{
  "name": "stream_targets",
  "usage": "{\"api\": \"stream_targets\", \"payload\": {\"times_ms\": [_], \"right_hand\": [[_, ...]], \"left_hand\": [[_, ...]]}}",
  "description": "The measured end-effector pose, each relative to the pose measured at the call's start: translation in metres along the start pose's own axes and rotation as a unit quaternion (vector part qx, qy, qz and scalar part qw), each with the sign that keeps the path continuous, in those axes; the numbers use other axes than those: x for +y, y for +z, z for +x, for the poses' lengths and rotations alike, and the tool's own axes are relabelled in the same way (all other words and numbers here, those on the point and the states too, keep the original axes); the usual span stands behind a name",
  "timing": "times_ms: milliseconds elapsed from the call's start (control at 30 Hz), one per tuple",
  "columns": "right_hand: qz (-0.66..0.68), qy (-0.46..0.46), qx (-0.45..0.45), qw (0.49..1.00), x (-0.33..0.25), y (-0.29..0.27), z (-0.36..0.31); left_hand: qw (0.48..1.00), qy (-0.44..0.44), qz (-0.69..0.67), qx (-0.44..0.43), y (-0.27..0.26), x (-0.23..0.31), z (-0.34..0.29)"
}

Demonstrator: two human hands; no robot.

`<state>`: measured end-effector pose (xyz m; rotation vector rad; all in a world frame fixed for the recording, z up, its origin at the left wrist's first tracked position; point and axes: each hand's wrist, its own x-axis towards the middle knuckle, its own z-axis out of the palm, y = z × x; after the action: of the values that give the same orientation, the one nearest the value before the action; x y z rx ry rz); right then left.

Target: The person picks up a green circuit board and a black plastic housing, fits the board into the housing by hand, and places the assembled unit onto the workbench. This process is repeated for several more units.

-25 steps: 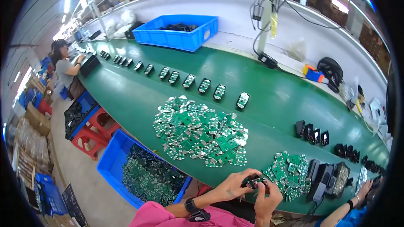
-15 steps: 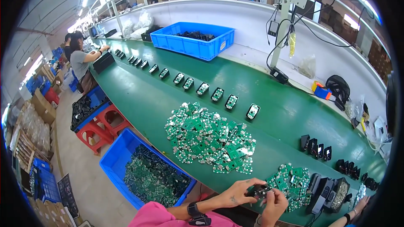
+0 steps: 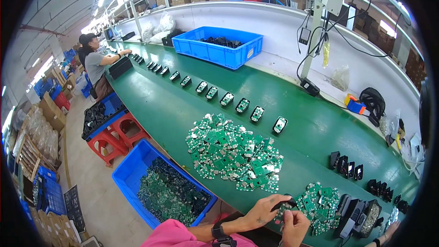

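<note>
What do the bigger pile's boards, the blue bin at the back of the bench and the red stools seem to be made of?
Boards: probably rigid laminate, coated green, with silvery patches that glint like metal.
Bin: likely moulded plastic, smooth, slightly glossy; its blue runs evenly through walls and rim.
Stools: probably moulded plastic, evenly red with side openings; finish hard to judge.

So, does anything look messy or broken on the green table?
Nothing looks clearly broken or spilled. Only the big pile of circuit boards looks messy, overlapping every which way, unlike the lined-up black cases.
</note>
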<state>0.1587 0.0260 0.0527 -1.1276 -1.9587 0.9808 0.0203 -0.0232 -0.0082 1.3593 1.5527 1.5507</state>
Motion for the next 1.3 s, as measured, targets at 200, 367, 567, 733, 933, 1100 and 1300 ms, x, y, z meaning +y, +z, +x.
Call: {"api": "stream_targets", "payload": {"times_ms": [200, 367, 567, 733, 933, 1100, 1300], "right_hand": [[0.102, 0.109, -0.125, 0.981, 0.009, -0.004, 0.000], [0.014, 0.017, -0.076, 0.997, 0.027, 0.013, 0.002], [0.041, 0.001, 0.011, 0.999, 0.032, 0.027, 0.001], [-0.004, -0.004, -0.080, 0.997, 0.028, 0.018, 0.006], [-0.013, -0.042, -0.209, 0.977, 0.029, 0.008, 0.017], [0.007, 0.001, -0.231, 0.973, 0.027, 0.002, 0.019], [0.024, -0.075, -0.161, 0.984, 0.026, 0.007, 0.012]], "left_hand": [[1.000, -0.008, -0.009, 0.004, 0.002, -0.002, 0.002], [0.999, 0.004, -0.015, 0.045, -0.003, 0.013, 0.006], [0.999, -0.043, 0.002, 0.014, -0.009, 0.009, 0.004], [0.984, -0.166, -0.010, -0.060, -0.016, 0.008, 0.002], [0.996, -0.084, 0.015, -0.022, -0.023, 0.007, 0.000], [0.981, -0.165, -0.004, -0.105, -0.031, 0.012, 0.006], [0.982, -0.172, -0.073, -0.034, -0.023, 0.018, 0.001]]}}
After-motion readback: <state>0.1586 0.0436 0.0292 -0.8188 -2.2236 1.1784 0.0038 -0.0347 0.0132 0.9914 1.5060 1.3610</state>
